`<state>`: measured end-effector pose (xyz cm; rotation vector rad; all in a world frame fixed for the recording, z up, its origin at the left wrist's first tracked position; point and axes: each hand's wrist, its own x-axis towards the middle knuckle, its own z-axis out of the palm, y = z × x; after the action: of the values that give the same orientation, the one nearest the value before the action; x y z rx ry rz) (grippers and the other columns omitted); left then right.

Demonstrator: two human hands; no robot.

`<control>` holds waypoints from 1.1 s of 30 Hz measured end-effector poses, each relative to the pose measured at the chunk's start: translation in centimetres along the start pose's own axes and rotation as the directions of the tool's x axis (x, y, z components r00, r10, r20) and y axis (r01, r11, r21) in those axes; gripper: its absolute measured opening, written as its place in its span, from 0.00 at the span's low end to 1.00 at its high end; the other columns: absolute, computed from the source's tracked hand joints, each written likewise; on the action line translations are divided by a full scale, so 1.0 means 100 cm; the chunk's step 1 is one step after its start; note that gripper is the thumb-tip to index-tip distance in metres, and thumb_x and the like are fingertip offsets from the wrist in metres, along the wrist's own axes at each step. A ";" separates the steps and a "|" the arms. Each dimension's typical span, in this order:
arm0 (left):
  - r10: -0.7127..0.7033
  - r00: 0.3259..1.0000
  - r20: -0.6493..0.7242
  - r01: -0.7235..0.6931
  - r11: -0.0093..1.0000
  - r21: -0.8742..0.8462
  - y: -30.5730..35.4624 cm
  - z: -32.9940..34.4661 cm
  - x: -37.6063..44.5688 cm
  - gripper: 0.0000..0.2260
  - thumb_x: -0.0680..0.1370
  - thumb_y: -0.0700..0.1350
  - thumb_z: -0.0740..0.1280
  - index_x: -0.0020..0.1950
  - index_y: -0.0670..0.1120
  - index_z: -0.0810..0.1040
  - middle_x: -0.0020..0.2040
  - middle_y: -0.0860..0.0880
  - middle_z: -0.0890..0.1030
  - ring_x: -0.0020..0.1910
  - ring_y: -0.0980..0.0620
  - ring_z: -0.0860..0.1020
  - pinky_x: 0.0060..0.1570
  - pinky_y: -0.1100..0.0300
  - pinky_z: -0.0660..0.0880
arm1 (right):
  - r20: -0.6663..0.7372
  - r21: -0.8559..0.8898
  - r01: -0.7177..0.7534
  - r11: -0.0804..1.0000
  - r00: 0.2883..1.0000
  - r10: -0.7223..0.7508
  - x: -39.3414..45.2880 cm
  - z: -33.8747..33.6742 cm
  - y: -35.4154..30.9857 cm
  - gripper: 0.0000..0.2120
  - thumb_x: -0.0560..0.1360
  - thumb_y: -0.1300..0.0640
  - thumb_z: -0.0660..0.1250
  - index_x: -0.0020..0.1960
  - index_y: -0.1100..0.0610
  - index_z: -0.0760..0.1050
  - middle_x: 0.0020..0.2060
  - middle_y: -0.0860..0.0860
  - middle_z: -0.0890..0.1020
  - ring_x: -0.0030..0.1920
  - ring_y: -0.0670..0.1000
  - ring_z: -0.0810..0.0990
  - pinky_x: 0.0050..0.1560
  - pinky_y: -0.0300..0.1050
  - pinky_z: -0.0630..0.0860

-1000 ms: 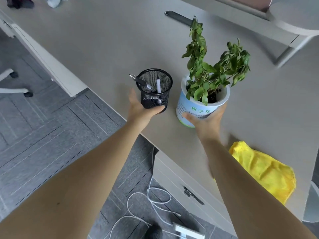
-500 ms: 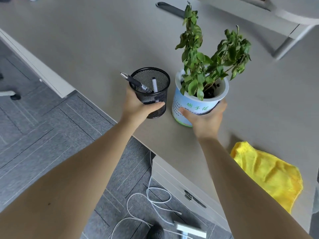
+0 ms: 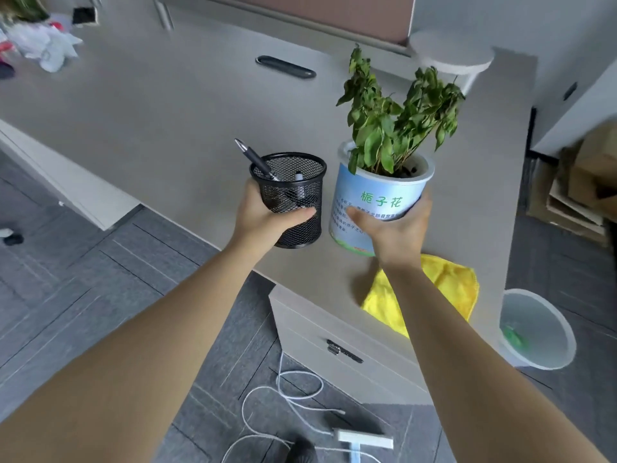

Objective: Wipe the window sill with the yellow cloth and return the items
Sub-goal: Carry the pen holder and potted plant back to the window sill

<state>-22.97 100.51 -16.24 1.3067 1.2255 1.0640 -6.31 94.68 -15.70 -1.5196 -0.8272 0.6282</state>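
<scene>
Frame centre: left hand (image 3: 267, 218) wrapped around mesh pen holder (image 3: 290, 198), right hand (image 3: 397, 228) clasping plant pot (image 3: 377, 198). Yellow cloth (image 3: 447, 289) lies lower right on desk (image 3: 167, 111). Looks like return stage; can't tell whether wiping is done

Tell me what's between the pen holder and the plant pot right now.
Nothing: the head view shows only a narrow gap of bare desk between the pen holder and the plant pot.
</scene>
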 end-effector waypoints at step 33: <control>0.125 0.140 0.982 -0.191 0.977 -0.097 0.111 0.388 -0.423 0.40 0.50 0.55 0.77 0.58 0.45 0.69 0.57 0.46 0.79 0.57 0.48 0.77 0.61 0.44 0.73 | -0.966 -0.135 -0.184 0.974 0.244 -0.088 -0.370 -0.492 -0.052 0.42 0.55 0.55 0.79 0.64 0.57 0.62 0.46 0.38 0.70 0.47 0.38 0.72 0.44 0.34 0.72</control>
<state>12.56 54.85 -7.67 1.7269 0.0249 0.0508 9.75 35.57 -7.48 -1.7491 0.1907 -0.4895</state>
